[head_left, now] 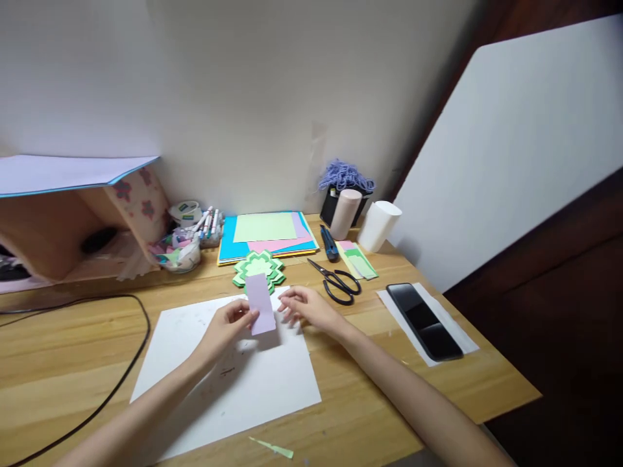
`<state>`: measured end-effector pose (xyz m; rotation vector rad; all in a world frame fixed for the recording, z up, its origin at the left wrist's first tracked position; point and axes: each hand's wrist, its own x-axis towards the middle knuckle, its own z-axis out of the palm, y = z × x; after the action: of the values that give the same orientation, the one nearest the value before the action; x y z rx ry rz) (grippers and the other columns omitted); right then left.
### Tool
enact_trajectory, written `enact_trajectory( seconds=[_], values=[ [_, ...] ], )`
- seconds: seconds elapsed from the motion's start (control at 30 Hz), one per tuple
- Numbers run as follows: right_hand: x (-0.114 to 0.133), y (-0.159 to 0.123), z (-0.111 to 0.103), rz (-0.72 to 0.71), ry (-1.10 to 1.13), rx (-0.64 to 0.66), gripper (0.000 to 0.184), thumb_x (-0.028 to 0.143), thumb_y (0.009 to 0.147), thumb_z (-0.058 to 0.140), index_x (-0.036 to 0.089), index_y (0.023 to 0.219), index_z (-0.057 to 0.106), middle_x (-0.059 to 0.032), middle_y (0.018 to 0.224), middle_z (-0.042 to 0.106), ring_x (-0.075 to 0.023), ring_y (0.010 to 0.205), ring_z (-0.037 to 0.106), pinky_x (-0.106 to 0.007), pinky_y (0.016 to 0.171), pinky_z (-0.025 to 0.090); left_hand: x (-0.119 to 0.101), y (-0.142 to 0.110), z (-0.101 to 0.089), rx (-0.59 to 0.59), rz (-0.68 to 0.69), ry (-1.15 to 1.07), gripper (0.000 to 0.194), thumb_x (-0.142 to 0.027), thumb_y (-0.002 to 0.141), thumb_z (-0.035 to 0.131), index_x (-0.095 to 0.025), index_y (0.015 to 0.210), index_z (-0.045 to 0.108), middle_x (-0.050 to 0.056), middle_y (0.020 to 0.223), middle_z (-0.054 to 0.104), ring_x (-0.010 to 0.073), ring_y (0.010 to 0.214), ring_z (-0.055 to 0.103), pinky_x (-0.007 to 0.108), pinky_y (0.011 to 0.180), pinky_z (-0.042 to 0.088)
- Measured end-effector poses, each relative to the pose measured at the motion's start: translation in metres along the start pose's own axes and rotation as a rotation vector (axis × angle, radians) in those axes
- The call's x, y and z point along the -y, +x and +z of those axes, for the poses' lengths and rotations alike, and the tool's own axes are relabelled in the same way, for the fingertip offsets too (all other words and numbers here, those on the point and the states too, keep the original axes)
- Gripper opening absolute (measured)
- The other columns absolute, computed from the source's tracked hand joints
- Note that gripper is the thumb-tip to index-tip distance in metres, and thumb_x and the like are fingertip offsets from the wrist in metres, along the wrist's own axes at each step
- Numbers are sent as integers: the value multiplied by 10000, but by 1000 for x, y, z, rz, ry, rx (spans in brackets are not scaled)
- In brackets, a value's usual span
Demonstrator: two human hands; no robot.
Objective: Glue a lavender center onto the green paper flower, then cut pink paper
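My left hand (232, 322) pinches a small lilac paper rectangle (261, 305) by its left edge, holding it upright above a white sheet (263, 383). Just right of that paper is my right hand (307, 307), its fingers loosely curled and apart, with nothing seen in them. Behind the lilac piece lies a green layered paper flower (257, 264), partly covered by it. Black-handled scissors (339, 281) rest on the desk beyond my right hand, blades pointing to the upper left.
Coloured paper sheets (267, 228) are stacked by the wall. A blue cutter (329, 244), small paper strips (357, 260) and a phone (423, 321) lie to the right. Marker pens (211, 222) stand at the back left. A black cable (139, 344) curves across the left side.
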<state>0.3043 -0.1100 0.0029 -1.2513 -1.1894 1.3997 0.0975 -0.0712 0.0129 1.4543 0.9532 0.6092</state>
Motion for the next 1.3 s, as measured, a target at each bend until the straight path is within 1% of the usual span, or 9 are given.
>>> enact_trajectory(
  seconds=[0.1,0.2,0.3,0.47,0.57,0.7,1.1,1.2,1.3],
  values=[
    [-10,7,37,-47,92,-12,354,412,679,652,146,896,566,-17,711,614,-126,627,587,-249,580,478,11,-10,-2,70,-48,-68,298,-414,696,629,-133,782,578,25,722,598,130,631,535,224,579,417],
    [-14,12,50,-136,21,-104,275,377,674,663,140,798,602,-19,708,611,-136,665,576,-251,619,460,18,-14,1,61,-50,-121,300,-431,728,593,-134,769,581,25,732,575,135,666,540,225,592,439],
    [-16,11,53,-169,-100,-117,230,356,736,610,136,789,647,-42,752,640,-161,708,586,-272,652,461,21,-15,2,36,-68,-186,354,-466,770,526,-121,708,580,27,697,547,128,656,530,231,609,457],
    [-24,4,55,-375,-380,-236,257,284,840,498,190,1025,649,-74,929,652,-192,861,588,-307,766,455,25,-16,0,84,-65,-272,367,-471,764,538,-116,679,579,33,681,565,136,649,555,280,669,493],
    [-29,2,54,-510,-596,-164,350,217,879,427,230,1214,528,-63,875,627,-173,799,574,-292,721,459,23,-15,-1,58,-94,-346,355,-464,748,566,-118,670,567,30,669,576,132,631,571,279,666,499],
    [-35,0,52,-602,-849,-82,415,167,890,387,231,1299,424,-57,812,574,-174,768,540,-291,689,459,22,-14,-1,64,-133,-405,367,-466,738,580,-99,739,591,54,656,611,135,599,587,270,625,498],
    [-35,-5,59,-629,-1122,-47,427,174,900,369,191,1327,376,-75,830,582,-193,781,525,-317,699,470,26,-15,1,-48,-141,-395,379,-484,735,568,-115,650,579,11,590,558,94,530,521,198,517,426],
    [-31,-8,62,-627,-1077,-36,411,161,887,380,179,1295,423,-85,853,591,-200,812,529,-334,724,463,26,-15,1,-88,-130,-310,373,-482,686,623,-109,709,618,12,599,574,99,528,508,203,511,392],
    [-25,-10,64,-548,-857,-82,357,204,886,399,202,1229,497,-77,902,596,-188,851,539,-330,762,451,28,-16,1,-94,-96,-246,374,-471,680,629,-107,766,647,45,680,628,129,587,536,225,556,397]
  ],
)
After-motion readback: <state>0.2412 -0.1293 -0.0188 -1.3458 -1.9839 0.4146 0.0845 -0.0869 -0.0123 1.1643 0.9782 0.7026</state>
